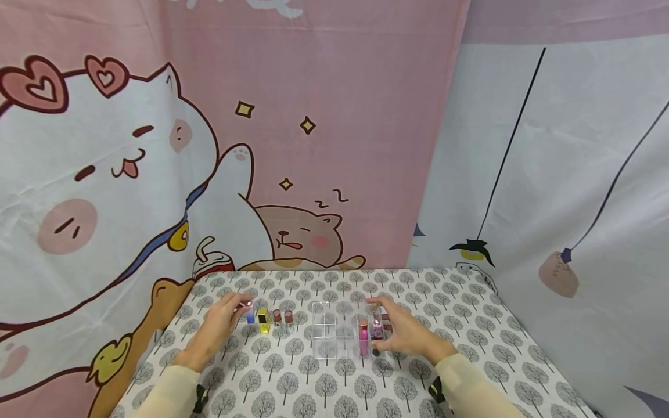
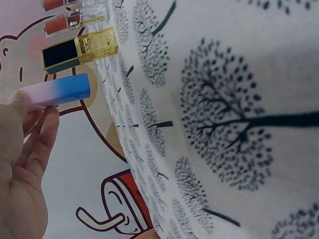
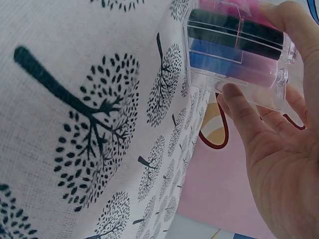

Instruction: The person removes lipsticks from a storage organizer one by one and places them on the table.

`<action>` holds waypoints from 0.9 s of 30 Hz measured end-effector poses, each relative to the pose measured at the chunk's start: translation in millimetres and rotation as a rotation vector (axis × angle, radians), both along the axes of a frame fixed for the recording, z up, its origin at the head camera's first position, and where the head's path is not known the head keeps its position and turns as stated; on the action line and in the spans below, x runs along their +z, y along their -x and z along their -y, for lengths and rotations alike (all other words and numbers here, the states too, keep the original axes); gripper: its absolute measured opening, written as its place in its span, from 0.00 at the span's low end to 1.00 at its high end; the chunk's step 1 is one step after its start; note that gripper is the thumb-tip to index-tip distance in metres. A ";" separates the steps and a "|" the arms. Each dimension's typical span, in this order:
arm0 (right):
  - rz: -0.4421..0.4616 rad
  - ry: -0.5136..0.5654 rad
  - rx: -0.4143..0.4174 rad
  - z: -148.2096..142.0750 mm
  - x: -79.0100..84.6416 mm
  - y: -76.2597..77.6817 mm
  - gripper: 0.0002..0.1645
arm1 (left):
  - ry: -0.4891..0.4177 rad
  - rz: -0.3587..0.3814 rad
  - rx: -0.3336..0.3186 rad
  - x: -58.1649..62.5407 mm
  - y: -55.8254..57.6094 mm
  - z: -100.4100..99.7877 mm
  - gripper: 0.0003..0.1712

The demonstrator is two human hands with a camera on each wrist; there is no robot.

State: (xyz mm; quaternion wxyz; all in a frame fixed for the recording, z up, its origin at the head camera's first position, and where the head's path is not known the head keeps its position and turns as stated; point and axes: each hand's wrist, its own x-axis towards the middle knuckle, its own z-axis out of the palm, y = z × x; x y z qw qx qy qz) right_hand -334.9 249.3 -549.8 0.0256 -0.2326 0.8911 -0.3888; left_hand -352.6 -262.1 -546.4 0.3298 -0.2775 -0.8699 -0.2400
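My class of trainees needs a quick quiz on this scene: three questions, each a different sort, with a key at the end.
1. What does the left hand pinch?
a) a bright pink tube
b) a blue-and-pink tube
c) a black tube

2. True or false: the right hand grips the clear organizer at its left end.

3. Fill the blank: in the head view, between the left hand and the organizer are a black-capped yellow bottle and ___ small reddish-topped tubes.

Key: 1. b. 2. False; it grips the right end. 3. Two.
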 end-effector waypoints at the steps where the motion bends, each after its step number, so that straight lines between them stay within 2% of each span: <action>1: 0.001 0.002 0.001 -0.1 0.2 0.0 0.67 | 0.003 0.000 0.005 -1.2 -0.1 -0.3 0.18; 6: 0.001 0.007 0.010 -0.4 1.2 -0.2 0.67 | 0.017 -0.025 -0.008 -6.0 0.8 -2.6 0.18; 15: -0.018 -0.005 0.003 -0.4 3.0 -1.1 0.66 | 0.000 0.047 0.016 -10.8 1.3 -1.2 0.16; 25: -0.013 0.005 0.011 -0.2 2.9 -1.9 0.66 | 0.025 0.057 0.030 -19.9 3.5 1.1 0.16; 27: -0.019 0.001 0.010 -0.1 2.5 -1.8 0.66 | 0.023 0.098 0.045 -19.1 2.7 1.1 0.16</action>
